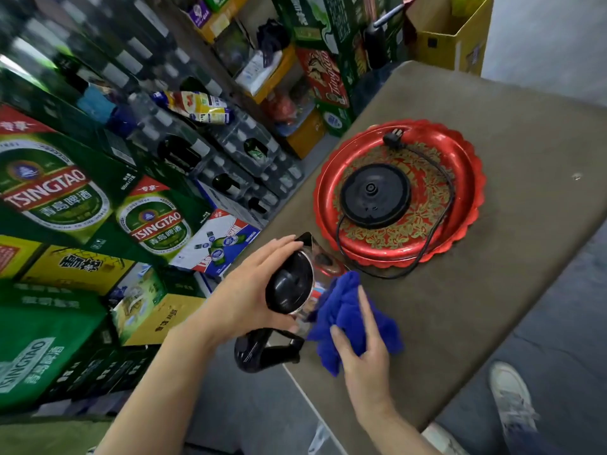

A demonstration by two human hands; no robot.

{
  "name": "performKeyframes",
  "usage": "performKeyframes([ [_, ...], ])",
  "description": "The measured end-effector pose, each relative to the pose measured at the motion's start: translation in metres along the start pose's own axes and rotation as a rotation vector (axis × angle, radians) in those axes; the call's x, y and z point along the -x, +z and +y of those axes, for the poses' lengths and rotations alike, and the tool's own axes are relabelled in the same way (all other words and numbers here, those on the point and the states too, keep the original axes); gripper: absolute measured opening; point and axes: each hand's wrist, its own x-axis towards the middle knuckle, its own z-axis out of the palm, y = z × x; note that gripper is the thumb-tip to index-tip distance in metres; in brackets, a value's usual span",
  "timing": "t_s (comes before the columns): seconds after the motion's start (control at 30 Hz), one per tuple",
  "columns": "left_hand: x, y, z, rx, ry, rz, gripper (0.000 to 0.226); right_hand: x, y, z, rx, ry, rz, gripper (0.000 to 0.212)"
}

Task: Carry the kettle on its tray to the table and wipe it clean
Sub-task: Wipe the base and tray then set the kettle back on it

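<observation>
Head camera: a person stands at the near corner of a brown table (pixel 460 290), both bare hands working on a steel kettle (pixel 295 284) that sits tipped at the table's edge, at about 7 o'clock from the tray. The left hand (pixel 249 290) wraps the kettle's upper body beside its black lid (pixel 289 285), fingers close together and curled over the top toward the spout, thumb under the rim near the black handle (pixel 262 354), which juts off the edge toward the viewer. The right hand (pixel 361 349) presses a bunched blue cloth (pixel 348 310) against the kettle's side, at 3 o'clock from the lid; its fingers lie fairly flat and slightly apart on the cloth, which they pin to the metal rather than pinch.

The red scalloped tray (pixel 466 165), patterned in gold, rests flat on the table at 1 o'clock from the hands. The kettle's round black base (pixel 374 195) sits on the tray left of centre, and its black cord (pixel 440 178) loops around the base, spills over the tray's near rim onto the table, and ends in a plug (pixel 392 139) lying at the tray's 12 o'clock.

Stacked green Tsingtao beer cartons (pixel 65 198) fill the floor from 8 to 11 o'clock. A white shoe (pixel 512 399) shows at 5 o'clock.
</observation>
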Motion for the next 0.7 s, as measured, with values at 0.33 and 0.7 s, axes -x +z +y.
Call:
performKeyframes([
  [0.33, -0.004, 0.025, 0.036, 0.189, -0.478, 0.253, 0.127, -0.062, -0.016, 0.013, 0.024, -0.009, -0.075, 0.062],
  [0.7, 0.004, 0.002, 0.020, 0.000, -0.003, 0.013, 0.120, -0.077, -0.020, -0.038, -0.057, -0.097, -0.094, 0.044],
])
